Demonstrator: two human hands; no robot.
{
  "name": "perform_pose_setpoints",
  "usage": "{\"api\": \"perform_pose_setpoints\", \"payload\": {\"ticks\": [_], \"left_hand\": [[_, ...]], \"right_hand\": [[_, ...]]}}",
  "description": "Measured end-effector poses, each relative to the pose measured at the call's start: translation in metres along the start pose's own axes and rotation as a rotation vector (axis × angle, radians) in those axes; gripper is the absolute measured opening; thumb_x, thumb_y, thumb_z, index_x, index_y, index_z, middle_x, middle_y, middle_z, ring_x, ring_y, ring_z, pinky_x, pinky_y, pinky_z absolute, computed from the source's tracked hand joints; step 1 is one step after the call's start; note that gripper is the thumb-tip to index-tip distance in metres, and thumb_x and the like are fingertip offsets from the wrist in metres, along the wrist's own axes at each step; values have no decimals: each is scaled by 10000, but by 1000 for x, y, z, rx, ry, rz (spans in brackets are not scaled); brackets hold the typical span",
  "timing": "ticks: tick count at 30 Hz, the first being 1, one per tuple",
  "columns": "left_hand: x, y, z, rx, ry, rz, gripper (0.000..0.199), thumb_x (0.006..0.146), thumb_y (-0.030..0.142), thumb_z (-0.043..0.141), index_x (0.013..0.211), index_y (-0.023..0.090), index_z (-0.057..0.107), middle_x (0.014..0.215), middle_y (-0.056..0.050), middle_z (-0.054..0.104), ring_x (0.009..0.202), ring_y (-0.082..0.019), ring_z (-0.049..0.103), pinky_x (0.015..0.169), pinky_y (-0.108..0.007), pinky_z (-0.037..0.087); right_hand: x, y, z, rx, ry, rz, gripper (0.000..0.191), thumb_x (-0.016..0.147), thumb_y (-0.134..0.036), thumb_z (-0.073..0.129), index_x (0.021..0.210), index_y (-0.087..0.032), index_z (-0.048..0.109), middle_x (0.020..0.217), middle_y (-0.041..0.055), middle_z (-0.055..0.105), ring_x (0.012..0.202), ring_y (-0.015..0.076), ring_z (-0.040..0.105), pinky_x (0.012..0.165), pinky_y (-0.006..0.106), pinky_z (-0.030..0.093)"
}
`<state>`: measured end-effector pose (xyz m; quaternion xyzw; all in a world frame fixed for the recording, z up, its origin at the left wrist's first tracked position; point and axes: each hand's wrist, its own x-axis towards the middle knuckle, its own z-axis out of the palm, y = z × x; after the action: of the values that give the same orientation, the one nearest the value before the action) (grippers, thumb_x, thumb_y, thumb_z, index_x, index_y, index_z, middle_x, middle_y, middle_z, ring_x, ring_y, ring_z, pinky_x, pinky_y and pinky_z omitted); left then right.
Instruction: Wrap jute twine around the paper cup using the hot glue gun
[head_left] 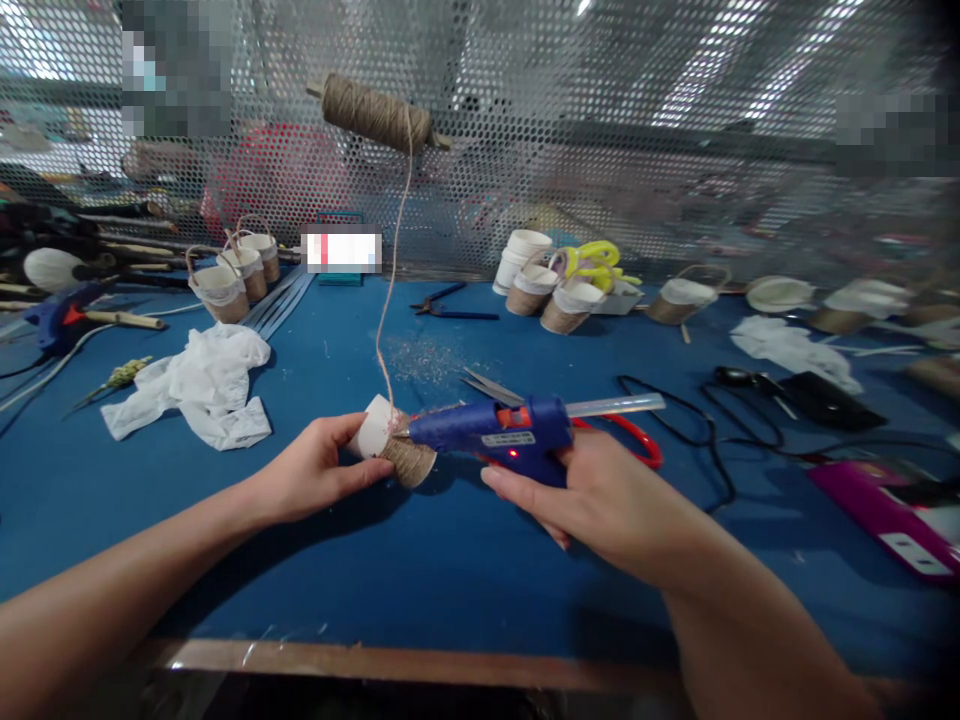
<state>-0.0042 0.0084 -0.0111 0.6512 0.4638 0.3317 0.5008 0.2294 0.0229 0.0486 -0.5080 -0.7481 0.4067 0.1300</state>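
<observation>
The left hand (319,465) pinches a half-wound cup (375,428) between thumb and fingers over the bench's (450,590) middle, toward its near edge. The cup lies tipped sideways, likely so the border between white wall and twine winding faces the nozzle. The right hand's (607,500) fingers wrap the handle of a blue glue gun (480,430), levelled so its tip sits at that border; whether it touches, I cannot tell. A twine strand (397,260) drops to the cup from a spool (367,112) mounted on the perforated screen (487,180), presumably hung there to feed freely.

Red-handled scissors (646,445) lie just behind the gun, partly hidden, and could snag it; a black cable (720,450) loops toward the right edge. Pliers (450,303) and finished-looking baskets (223,290) sit nearer the far edge, out of the way, and a crumpled white cloth (199,385) lies toward the left edge.
</observation>
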Motion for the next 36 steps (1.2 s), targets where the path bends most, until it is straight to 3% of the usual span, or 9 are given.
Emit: {"api": "perform_pose_setpoints", "payload": {"ticks": [5,14,22,36], "left_hand": [[0,0,0,15,-1,-3,300,768,289,584,990,89,613,956,-96,684,832,-206,614,760,-302,478],[0,-1,0,34,2,16,282,770,280,583,982,98,617,939,-87,689,821,-199,613,761,-304,480],[1,0,0,41,-3,24,299,767,275,582,1004,95,612,979,-94,683,863,-209,612,789,-307,474],[0,-2,-4,67,-59,42,301,785,285,571,1025,104,596,1011,-89,677,917,-224,614,826,-324,480]], "right_hand": [[-2,-3,0,-15,30,10,384,735,-397,585,427,-235,423,338,-31,455,357,119,471,405,242,420],[0,-1,-1,-16,51,4,336,737,-401,577,476,-231,450,346,-38,463,348,113,461,380,233,398],[-2,-2,1,-23,-4,0,423,750,-397,573,394,-230,419,339,-29,442,341,104,438,358,228,372],[7,1,-6,-81,1,-9,476,798,-425,505,380,-227,392,378,-11,493,442,130,524,515,258,437]]}}
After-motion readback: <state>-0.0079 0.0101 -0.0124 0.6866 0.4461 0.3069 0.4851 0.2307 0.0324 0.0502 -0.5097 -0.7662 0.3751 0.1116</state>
